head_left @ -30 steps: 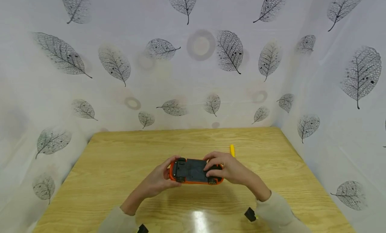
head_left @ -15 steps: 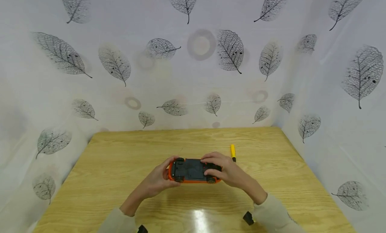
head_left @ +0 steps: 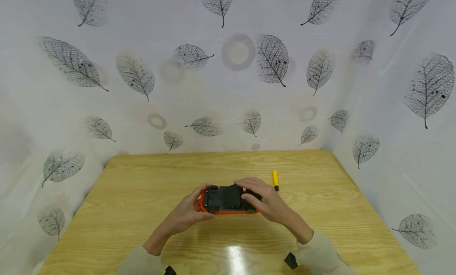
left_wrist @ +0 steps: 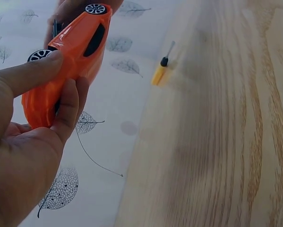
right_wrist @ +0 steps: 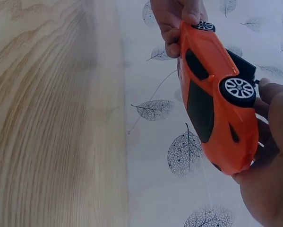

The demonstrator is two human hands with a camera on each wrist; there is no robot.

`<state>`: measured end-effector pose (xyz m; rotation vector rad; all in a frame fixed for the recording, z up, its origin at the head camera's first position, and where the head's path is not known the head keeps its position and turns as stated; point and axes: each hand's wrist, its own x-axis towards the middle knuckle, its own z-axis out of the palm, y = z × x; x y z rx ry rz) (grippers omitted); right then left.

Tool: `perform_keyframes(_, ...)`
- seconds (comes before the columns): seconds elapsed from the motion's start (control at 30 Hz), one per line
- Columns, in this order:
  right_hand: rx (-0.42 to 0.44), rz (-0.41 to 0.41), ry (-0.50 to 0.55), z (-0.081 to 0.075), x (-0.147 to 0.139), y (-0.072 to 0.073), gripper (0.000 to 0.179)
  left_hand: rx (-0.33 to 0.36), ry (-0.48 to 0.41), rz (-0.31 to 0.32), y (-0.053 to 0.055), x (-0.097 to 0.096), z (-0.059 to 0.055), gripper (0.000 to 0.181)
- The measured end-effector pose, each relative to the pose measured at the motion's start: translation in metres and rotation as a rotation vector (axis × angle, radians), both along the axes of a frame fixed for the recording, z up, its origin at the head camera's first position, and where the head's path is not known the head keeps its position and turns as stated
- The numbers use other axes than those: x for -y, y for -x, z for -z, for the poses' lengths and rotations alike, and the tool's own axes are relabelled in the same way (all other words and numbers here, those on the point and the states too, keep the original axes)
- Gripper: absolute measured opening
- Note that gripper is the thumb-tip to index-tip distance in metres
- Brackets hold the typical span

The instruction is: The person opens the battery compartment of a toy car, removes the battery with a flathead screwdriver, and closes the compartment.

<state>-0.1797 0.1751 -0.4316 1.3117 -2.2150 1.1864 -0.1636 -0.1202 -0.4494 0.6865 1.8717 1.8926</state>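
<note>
An orange toy car [right_wrist: 240, 127] is held upside down above the table, its black underside facing up in the head view. My left hand [head_left: 185, 213] grips one end, thumb on the near side by a wheel and fingers round the far side. At the other end, my right hand [head_left: 268, 200] pinches the edge of a flat black cover [head_left: 232, 196] on the underside. That cover stands tilted up from the chassis; in the right wrist view the black cover [right_wrist: 242, 66] sticks out past the body, thumb tip at its small tab.
A screwdriver [head_left: 275, 181] with a yellow handle lies on the wooden table [head_left: 153, 176] behind the right hand. Leaf-printed white sheeting [head_left: 213, 89] encloses the table's back and sides. A black wrist device [head_left: 291, 260] shows beside the right sleeve.
The black cover, flat on the underside before, has lifted at its right-hand edge. My right hand has shifted slightly left, uncovering the screwdriver; the left hand keeps its grip.
</note>
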Motion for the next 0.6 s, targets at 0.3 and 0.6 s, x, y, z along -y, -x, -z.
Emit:
perform_keyframes(0.3,0.017,0.034,-0.026,0.0011,0.0033,-0.0053,0.038,0.007,0.000,-0.012,-0.0003,0.0000,0.0007,0.087)
perform_keyframes(0.6,0.063,0.049,-0.015,0.0021,0.0057,-0.0074,0.050,0.009,-0.011,-0.015,-0.0009,-0.0011,0.0013,0.086)
